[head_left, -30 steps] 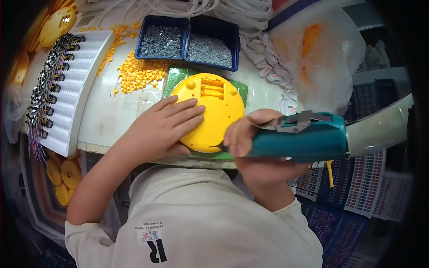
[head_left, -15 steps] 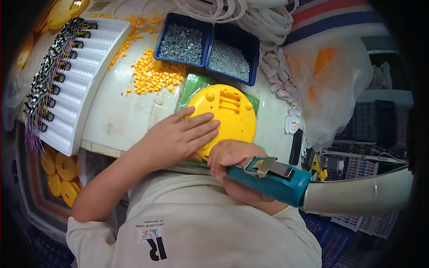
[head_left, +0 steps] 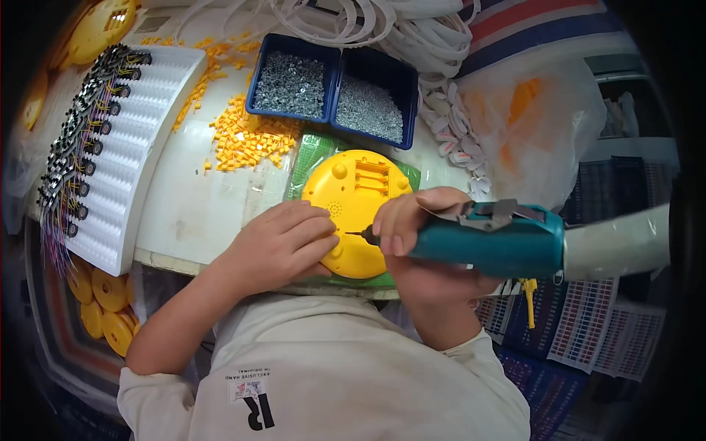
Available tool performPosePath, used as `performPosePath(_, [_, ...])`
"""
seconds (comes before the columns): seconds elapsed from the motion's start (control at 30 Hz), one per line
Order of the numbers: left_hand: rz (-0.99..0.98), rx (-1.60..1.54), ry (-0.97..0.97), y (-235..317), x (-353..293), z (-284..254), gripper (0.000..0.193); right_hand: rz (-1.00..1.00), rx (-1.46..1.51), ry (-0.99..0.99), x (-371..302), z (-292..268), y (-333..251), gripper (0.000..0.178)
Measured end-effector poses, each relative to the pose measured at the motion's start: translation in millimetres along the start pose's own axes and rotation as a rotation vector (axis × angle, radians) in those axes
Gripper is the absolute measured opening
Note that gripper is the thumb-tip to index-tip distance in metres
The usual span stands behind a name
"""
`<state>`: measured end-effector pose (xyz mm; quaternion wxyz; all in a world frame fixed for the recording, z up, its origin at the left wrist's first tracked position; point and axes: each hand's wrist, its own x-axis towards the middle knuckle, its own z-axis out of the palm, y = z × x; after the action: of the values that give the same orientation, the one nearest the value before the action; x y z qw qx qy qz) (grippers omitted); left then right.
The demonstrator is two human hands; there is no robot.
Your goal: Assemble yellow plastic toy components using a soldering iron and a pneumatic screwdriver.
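Note:
A round yellow plastic housing (head_left: 354,209) lies on a green mat (head_left: 312,158) at the table's near edge. An open battery compartment, a speaker grille and round feet show on its upper face. My left hand (head_left: 290,239) grips its left rim, fingers bent together over the edge and thumb at the near side. In my right hand (head_left: 415,228) is a teal electric screwdriver (head_left: 489,239), held almost level from the right. Its thin bit (head_left: 354,233) points left over the housing, close to my left fingertips; whether the tip touches the housing I cannot tell.
Two joined blue bins (head_left: 331,114) of small metal parts stand beyond the housing. Left of them lie loose yellow pieces (head_left: 246,140) and a white foam tray (head_left: 158,140) with wired components. White parts (head_left: 452,132) and a clear plastic bag (head_left: 544,132) are at the right.
The screwdriver has swung up and over the housing, its bit now visible. My left hand has slid back from the housing's face to its left rim, fingers more bent. The view has shifted slightly.

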<state>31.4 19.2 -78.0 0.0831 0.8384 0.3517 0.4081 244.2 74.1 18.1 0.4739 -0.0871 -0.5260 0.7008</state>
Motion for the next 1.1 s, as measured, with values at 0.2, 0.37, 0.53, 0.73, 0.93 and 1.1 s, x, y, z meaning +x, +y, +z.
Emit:
performPosePath(0.2, [0.005, 0.017, 0.019, 1, 1, 1, 0.043, 0.227, -0.152, 0.178, -4, 8, 9, 0.089])
performPosePath(0.37, [0.001, 0.018, 0.009, 1, 2, -1, 0.041, 0.244, -0.389, 0.066, -1, 8, 12, 0.085])
performPosePath(0.53, [0.003, 0.029, 0.011, 2, 1, -1, 0.040, 0.206, -0.149, 0.094, -6, 3, 21, 0.084])
performPosePath(0.73, [-0.019, 0.089, -0.156, 12, 24, -12, 0.045, 0.051, -0.161, 0.081, 14, 2, -4, 0.090])
performPosePath(0.93, [0.162, 0.056, -0.177, 13, 58, -17, 0.050, -0.052, -0.663, 0.226, 38, -1, -47, 0.091])
performPosePath(1.1, [-0.087, -0.258, 0.042, 6, 90, -50, 0.040, -0.226, -1.051, 0.231, 5, -44, -58, 0.065])
